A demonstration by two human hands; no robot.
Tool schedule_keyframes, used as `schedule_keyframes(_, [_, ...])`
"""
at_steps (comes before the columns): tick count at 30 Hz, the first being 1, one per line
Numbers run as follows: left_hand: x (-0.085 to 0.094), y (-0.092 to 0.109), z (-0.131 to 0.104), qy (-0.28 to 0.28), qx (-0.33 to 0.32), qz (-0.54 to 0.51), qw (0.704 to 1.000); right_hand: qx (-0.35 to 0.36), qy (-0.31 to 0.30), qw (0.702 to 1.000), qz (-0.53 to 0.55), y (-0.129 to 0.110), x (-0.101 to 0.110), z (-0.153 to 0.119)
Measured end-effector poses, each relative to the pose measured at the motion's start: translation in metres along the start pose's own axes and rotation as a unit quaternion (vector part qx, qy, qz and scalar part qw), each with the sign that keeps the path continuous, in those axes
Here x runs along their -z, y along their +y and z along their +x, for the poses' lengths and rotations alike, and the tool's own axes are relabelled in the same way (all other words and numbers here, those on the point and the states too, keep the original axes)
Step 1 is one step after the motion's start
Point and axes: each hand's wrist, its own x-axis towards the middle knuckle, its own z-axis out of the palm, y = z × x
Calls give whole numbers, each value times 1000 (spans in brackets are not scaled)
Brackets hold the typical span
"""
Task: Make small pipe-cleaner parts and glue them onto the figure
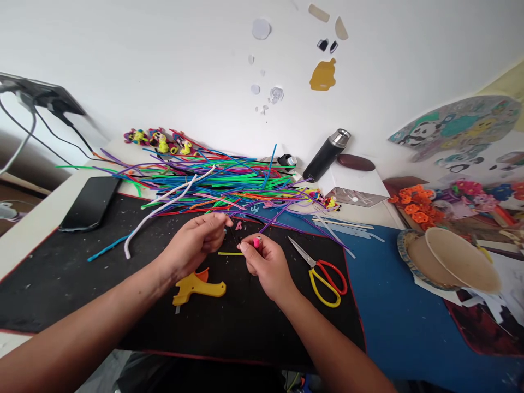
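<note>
My left hand (204, 237) is closed in a pinch above the black mat, with a thin black strand (234, 234) at its fingertips. Facing it, my right hand (268, 267) is closed around a small piece with a bright pink part (257, 242), and the strand reaches its thumb. Most of what lies in the fingers is hidden. A short yellow strip (230, 253) lies between the hands. Below my left hand rests a yellow glue gun (200, 288) with an orange trigger. Scissors (321, 275) with one red and one yellow handle lie right of my right hand.
A heap of coloured pipe cleaners (213, 183) spreads behind my hands. A phone (90, 203) lies at left on the black mat (135, 305). A black thermos (325, 158) leans near a white box (358, 185). Stacked bowls (462, 259) stand at right, before orange flowers (417, 204).
</note>
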Motion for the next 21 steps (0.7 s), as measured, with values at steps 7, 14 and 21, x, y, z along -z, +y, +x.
schedule_keyframes(7, [-18, 7, 3, 161, 47, -275, 947, 8, 0, 1000, -21, -4, 1, -3])
schedule_keyframes(14, [-32, 0, -6, 143, 32, -331, 932, 24, 7, 995, -97, -9, -3, -5])
schedule_keyframes(21, [-29, -11, -13, 93, 34, -234, 967, 21, 28, 991, -131, -11, -4, -6])
